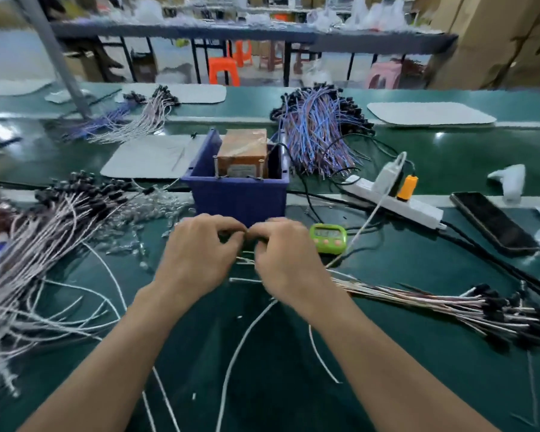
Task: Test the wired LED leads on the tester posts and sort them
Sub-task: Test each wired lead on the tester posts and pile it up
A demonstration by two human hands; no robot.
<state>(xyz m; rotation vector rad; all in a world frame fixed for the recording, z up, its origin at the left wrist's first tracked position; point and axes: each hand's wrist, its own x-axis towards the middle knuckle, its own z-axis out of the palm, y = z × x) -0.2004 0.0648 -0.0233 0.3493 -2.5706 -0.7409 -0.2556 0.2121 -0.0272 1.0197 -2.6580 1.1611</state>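
Hands meet low in front of a blue bin (pixel 237 198) on a green tabletop (pixel 418 353). The left hand (pixel 197 263) and the right hand (pixel 287 263) both have curled fingers, their tips touching and pinching what looks like one wired LED lead (pixel 247 260). It is not yet at the tester posts (pixel 215 166) inside the bin. A neat bundle (pixel 449 304) lies at right, probably already sorted. A far larger loose pile (pixel 60 219) sprawls at left and a coloured pile (pixel 318 129) sits behind the bin, so most testing seems left.
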